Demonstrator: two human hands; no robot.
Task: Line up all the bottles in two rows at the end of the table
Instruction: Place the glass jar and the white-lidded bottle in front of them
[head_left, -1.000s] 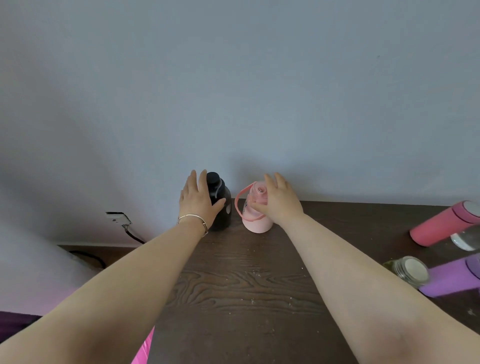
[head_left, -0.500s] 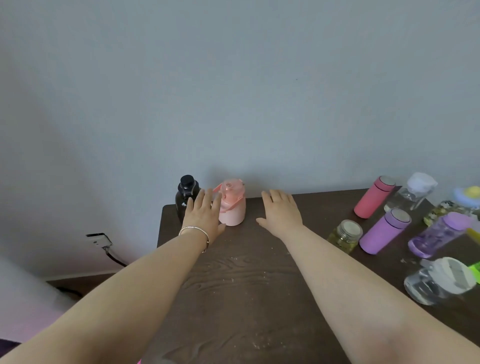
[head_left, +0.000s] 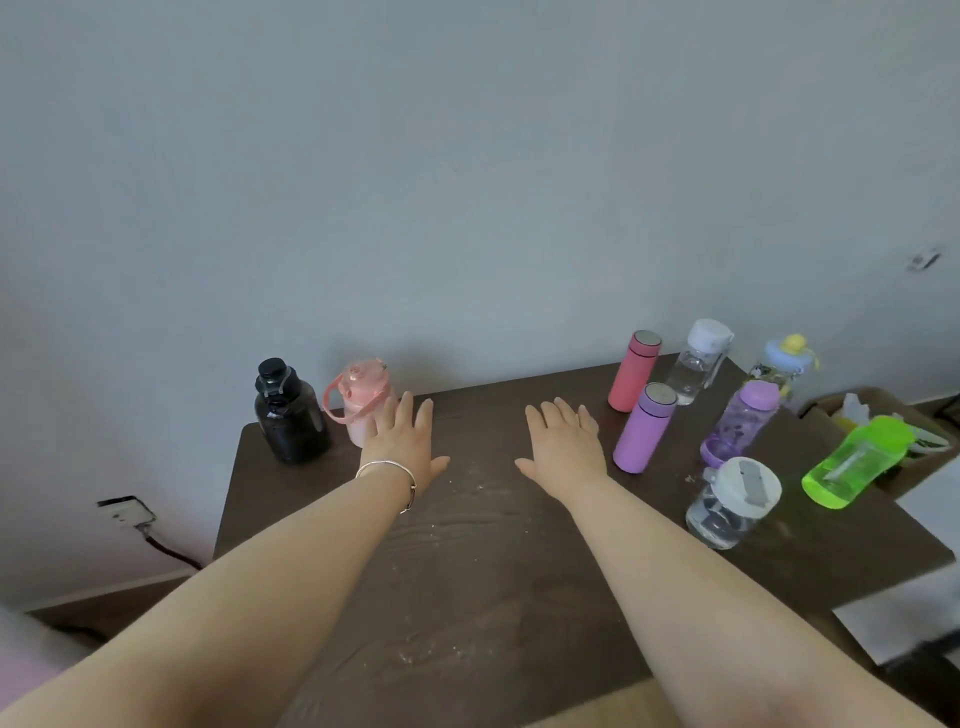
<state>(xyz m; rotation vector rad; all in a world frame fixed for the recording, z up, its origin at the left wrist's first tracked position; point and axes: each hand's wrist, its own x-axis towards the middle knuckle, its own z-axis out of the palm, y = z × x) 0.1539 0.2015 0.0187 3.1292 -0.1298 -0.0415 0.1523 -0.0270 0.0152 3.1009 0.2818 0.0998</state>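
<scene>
Both hands are empty and spread flat over the dark wooden bench (head_left: 467, 545), palms down. The left hand (head_left: 402, 449) has its fingers apart and lies in front of the pink handled bottle (head_left: 358, 397), covering that bottle's lower right side, so I cannot tell whether it touches it. The right hand (head_left: 563, 447) is likewise splayed, holding nothing, with bare wood between the two hands.

At ten o'clock from the left hand stands the black bottle (head_left: 288, 413), upright near the far left corner, just beside the pink one. These two look like the start of a row at the far edge.

The rest are clustered at two to three o'clock from the right hand: a purple flask (head_left: 644, 428) nearest it, a pink flask (head_left: 634, 371) behind that, a clear bottle with a white cap (head_left: 696, 364), a translucent purple bottle (head_left: 743, 421), a small bottle with a blue and yellow top (head_left: 784, 364), a clear bottle with a white lid (head_left: 732, 504) towards the near side, and a green bottle (head_left: 857, 460) at the right edge.

The main risk is the crowding. Reaching past the purple flask for one behind could brush the tall, narrow flasks and topple them into their neighbours. The green bottle seems tilted at the edge and may roll off if nudged. A sweep of the left hand could shove the pink handled bottle into the black one, close to the corner.
</scene>
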